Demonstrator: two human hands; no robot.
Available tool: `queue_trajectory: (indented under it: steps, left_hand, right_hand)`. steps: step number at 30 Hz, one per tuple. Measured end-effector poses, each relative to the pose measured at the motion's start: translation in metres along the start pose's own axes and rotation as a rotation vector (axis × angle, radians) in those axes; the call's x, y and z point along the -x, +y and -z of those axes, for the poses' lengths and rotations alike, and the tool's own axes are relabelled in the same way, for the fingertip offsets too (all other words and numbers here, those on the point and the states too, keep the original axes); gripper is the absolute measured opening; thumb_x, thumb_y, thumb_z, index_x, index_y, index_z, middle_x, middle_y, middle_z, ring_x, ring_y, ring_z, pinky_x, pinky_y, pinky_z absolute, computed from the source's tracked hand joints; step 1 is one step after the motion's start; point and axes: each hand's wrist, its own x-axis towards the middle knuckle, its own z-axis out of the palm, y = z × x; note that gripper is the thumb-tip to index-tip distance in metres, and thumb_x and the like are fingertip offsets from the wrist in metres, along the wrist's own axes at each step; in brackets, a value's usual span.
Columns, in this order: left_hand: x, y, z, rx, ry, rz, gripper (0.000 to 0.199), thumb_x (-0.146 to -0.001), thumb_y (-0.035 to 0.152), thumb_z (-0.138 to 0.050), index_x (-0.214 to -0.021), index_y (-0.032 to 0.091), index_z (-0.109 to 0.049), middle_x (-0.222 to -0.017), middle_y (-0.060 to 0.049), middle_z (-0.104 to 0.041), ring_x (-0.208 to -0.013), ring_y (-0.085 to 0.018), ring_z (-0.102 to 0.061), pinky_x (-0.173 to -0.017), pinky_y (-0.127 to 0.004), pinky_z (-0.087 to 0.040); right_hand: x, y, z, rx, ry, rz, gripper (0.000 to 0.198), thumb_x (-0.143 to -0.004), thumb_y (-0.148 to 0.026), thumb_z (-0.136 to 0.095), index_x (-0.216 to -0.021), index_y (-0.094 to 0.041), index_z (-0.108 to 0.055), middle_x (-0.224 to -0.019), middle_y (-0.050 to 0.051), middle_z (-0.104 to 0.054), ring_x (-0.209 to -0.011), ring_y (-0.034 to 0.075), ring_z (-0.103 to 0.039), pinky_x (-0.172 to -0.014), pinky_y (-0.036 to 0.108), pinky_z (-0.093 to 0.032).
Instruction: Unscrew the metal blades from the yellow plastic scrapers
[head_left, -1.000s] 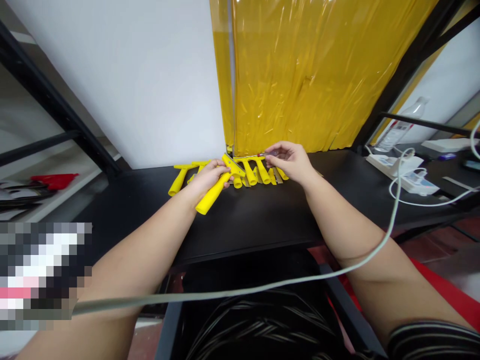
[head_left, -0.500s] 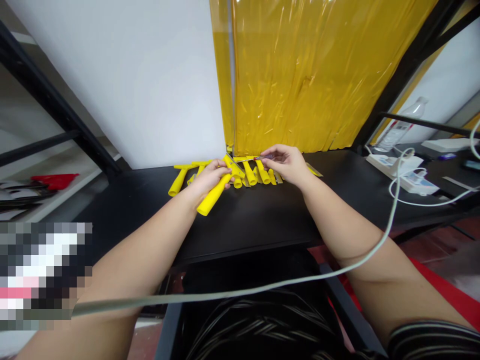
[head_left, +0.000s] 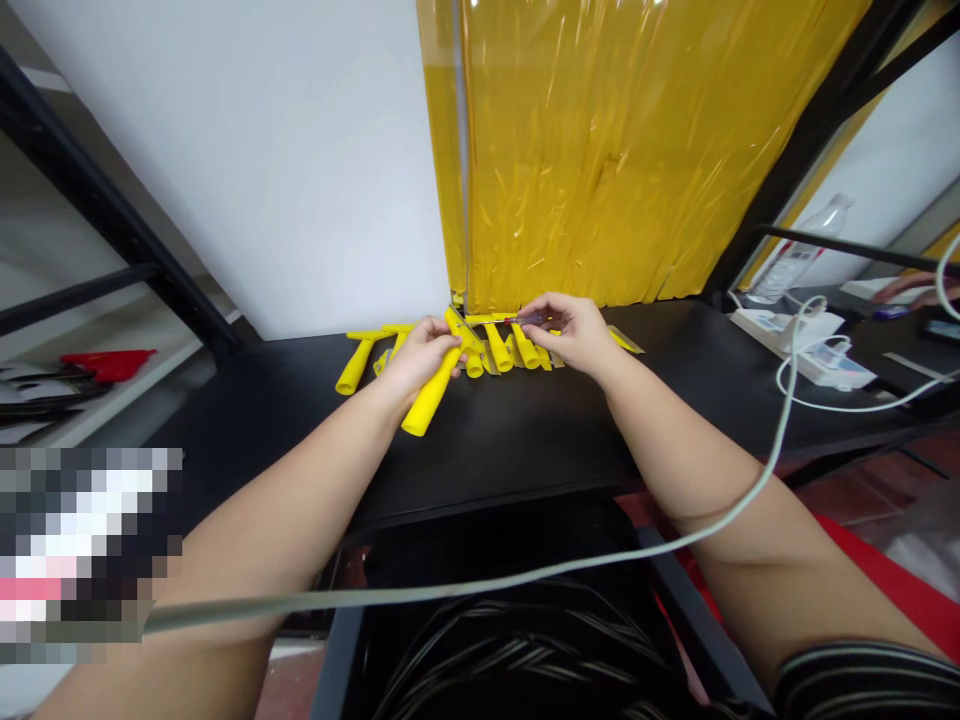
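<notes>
My left hand [head_left: 420, 350] is closed around a yellow T-shaped scraper [head_left: 429, 400], its hollow round handle pointing down toward me. In my right hand [head_left: 574, 328] is a screwdriver [head_left: 534, 321] with a dark reddish handle, pinched between the fingers. Its thin metal shaft points left, to the head of the held scraper; whether the tip sits on a screw is too small to tell. Several more yellow scrapers [head_left: 499, 350] lie in a row behind my hands, some with metal blades showing. Another scraper [head_left: 354, 368] lies at the row's left end.
The black tabletop [head_left: 495, 440] runs up to a white panel [head_left: 300, 180] and a yellow plastic curtain [head_left: 600, 160]. At right are a bottle [head_left: 802, 250], white power strips [head_left: 810, 350] and a co-worker's hand [head_left: 911, 288]. A pale cable [head_left: 570, 572] crosses before me.
The held scraper's handle has swung slightly to the right and now points more steeply down. My right hand has shifted a little, still on the screwdriver. A co-worker's hand has appeared at far right.
</notes>
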Motion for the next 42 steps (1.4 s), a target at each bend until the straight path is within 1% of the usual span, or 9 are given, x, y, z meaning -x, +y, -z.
queue_trajectory:
  steps: [6, 10, 13, 17, 20, 26, 31, 38, 42]
  left_hand:
    - [-0.002, -0.006, 0.001, -0.039, 0.024, -0.142, 0.025, -0.083, 0.011, -0.062, -0.092, 0.023, -0.042, -0.080, 0.003, -0.054, -0.061, -0.012, -0.063, -0.047, -0.020, -0.044]
    - [-0.002, -0.006, 0.002, -0.117, 0.053, -0.192, 0.022, -0.084, 0.015, -0.062, -0.091, 0.023, -0.043, -0.087, 0.001, -0.053, -0.063, -0.013, -0.063, -0.046, -0.022, -0.047]
    - [-0.003, -0.007, 0.004, -0.189, 0.083, -0.213, 0.022, -0.083, 0.016, -0.065, -0.092, 0.022, -0.045, -0.092, 0.000, -0.054, -0.065, -0.013, -0.064, -0.048, -0.022, -0.048]
    - [-0.004, -0.011, 0.007, -0.276, 0.123, -0.210, 0.025, -0.081, 0.017, -0.068, -0.093, 0.024, -0.048, -0.086, 0.000, -0.059, -0.065, -0.015, -0.066, -0.049, -0.022, -0.045]
    - [-0.005, -0.012, 0.009, -0.341, 0.140, -0.231, 0.026, -0.080, 0.018, -0.070, -0.094, 0.025, -0.049, -0.080, 0.001, -0.061, -0.062, -0.016, -0.066, -0.049, -0.022, -0.044]
    - [-0.004, -0.009, 0.011, -0.450, 0.106, -0.272, 0.023, -0.085, 0.024, -0.065, -0.098, 0.025, -0.047, -0.072, 0.002, -0.063, -0.054, -0.017, -0.064, -0.048, -0.024, -0.045]
    - [-0.005, -0.008, 0.013, -0.484, 0.108, -0.246, 0.020, -0.088, 0.025, -0.063, -0.098, 0.025, -0.046, -0.072, 0.002, -0.064, -0.047, -0.014, -0.058, -0.049, -0.025, -0.044]
    - [-0.003, -0.007, 0.012, -0.475, 0.111, -0.248, 0.023, -0.083, 0.021, -0.067, -0.096, 0.025, -0.048, -0.074, 0.003, -0.064, -0.045, -0.011, -0.057, -0.048, -0.023, -0.042]
    - [-0.006, -0.008, 0.014, -0.483, 0.135, -0.251, 0.023, -0.082, 0.019, -0.066, -0.095, 0.024, -0.048, -0.076, 0.003, -0.063, -0.045, -0.011, -0.056, -0.047, -0.022, -0.041]
  right_hand:
    - [-0.002, -0.001, -0.004, 0.016, 0.022, -0.192, 0.038, -0.086, -0.053, -0.074, -0.101, -0.018, -0.071, -0.084, 0.009, -0.072, -0.072, 0.022, -0.069, -0.074, 0.039, -0.059]
    - [-0.003, 0.001, -0.008, 0.110, -0.049, -0.279, 0.045, -0.094, -0.062, -0.059, -0.089, -0.018, -0.067, -0.068, 0.005, -0.062, -0.058, 0.018, -0.058, -0.058, 0.033, -0.048]
    - [-0.002, 0.005, -0.012, 0.180, -0.078, -0.248, 0.046, -0.099, -0.062, -0.050, -0.096, -0.019, -0.065, -0.071, 0.004, -0.058, -0.062, 0.018, -0.053, -0.060, 0.032, -0.042]
    - [-0.001, 0.011, -0.017, 0.176, -0.110, -0.152, 0.036, -0.097, -0.054, -0.058, -0.115, -0.022, -0.056, -0.082, 0.002, -0.059, -0.069, 0.017, -0.051, -0.066, 0.030, -0.041]
    - [-0.001, 0.012, -0.019, 0.216, -0.080, -0.150, 0.034, -0.095, -0.055, -0.058, -0.105, -0.022, -0.056, -0.087, 0.003, -0.061, -0.074, 0.018, -0.052, -0.070, 0.031, -0.041]
    - [-0.002, 0.009, -0.022, 0.134, -0.132, -0.327, 0.061, -0.098, -0.074, -0.035, -0.081, -0.020, -0.057, -0.067, 0.002, -0.049, -0.063, 0.017, -0.047, -0.061, 0.030, -0.037]
    - [0.000, 0.009, -0.026, 0.065, -0.152, -0.250, 0.044, -0.092, -0.065, -0.058, -0.104, -0.024, -0.046, -0.075, -0.003, -0.049, -0.062, 0.014, -0.043, -0.062, 0.028, -0.038]
    - [-0.002, 0.017, -0.029, 0.027, -0.185, -0.379, 0.050, -0.099, -0.067, -0.042, -0.083, -0.021, -0.053, -0.063, -0.003, -0.040, -0.056, 0.013, -0.040, -0.056, 0.028, -0.036]
    - [0.001, 0.015, -0.030, -0.149, -0.236, -0.344, 0.033, -0.094, -0.053, -0.060, -0.101, -0.025, -0.044, -0.066, -0.008, -0.039, -0.051, 0.011, -0.034, -0.051, 0.025, -0.034]
